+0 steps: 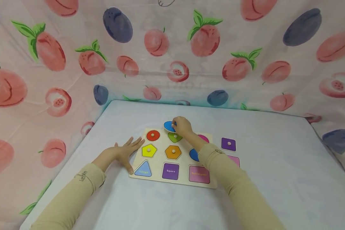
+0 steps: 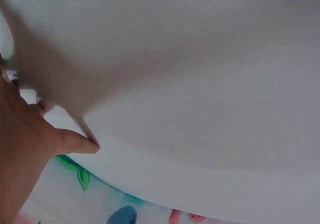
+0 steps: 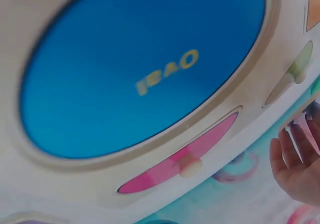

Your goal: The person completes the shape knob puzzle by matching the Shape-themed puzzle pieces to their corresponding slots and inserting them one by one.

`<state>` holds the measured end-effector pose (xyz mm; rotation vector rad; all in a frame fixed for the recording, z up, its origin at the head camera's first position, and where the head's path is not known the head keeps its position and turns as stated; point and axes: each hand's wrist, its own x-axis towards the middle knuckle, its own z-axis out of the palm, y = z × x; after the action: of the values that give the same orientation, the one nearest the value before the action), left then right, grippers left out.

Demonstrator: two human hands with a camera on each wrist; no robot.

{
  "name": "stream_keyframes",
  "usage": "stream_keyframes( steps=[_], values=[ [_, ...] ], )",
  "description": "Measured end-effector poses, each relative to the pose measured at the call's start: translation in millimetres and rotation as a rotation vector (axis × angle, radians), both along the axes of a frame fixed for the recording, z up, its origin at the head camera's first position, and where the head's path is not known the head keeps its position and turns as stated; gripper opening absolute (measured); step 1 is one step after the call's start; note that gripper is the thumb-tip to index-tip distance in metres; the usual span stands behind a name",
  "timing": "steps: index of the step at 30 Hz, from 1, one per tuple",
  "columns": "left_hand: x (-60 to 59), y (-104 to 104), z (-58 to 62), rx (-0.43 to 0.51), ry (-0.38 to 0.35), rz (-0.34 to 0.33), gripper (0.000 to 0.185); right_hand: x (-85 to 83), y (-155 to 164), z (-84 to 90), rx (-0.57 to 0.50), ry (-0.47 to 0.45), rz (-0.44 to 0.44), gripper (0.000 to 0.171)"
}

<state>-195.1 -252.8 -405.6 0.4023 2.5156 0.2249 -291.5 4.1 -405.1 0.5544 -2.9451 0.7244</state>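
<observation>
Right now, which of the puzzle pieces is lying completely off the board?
The purple square piece lies alone on the white table, right of the puzzle board. The blue oval piece, held by the right hand, sits at the board's far edge.

Left hand (image 2: 22, 154), thumb on white sheet (image 2: 200, 84), fruit-print cloth (image 2: 125, 214) below

Fruit-print cloth backdrop (image 1: 172, 57), pale blue tabletop (image 1: 276, 166), soft light

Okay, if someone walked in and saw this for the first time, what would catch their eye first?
Probably the wooden shape puzzle board lying mid-table, bright with coloured pieces. At its far edge the right hand pinches a blue oval piece, while the left hand rests flat at the board's left edge. Behind, a pink fruit-print cloth fills the background.
</observation>
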Motion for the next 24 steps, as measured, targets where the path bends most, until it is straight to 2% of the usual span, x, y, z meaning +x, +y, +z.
stream_keyframes(
  steps=[6,14,24],
  values=[
    [-0.1,-0.7,-1.4,-0.006,0.001,-0.006,0.133,14.8,5.8,4.3,-0.027,-0.022,0.044,0.021],
    [-2.3,1.5,3.3,-0.005,-0.004,-0.014,0.133,30.8,18.3,11.5,-0.017,0.037,0.082,0.021],
    [-2.4,0.2,-1.5,0.016,-0.003,-0.004,0.134,52.3,33.7,9.8,-0.007,0.073,0.132,0.017]
  ],
)
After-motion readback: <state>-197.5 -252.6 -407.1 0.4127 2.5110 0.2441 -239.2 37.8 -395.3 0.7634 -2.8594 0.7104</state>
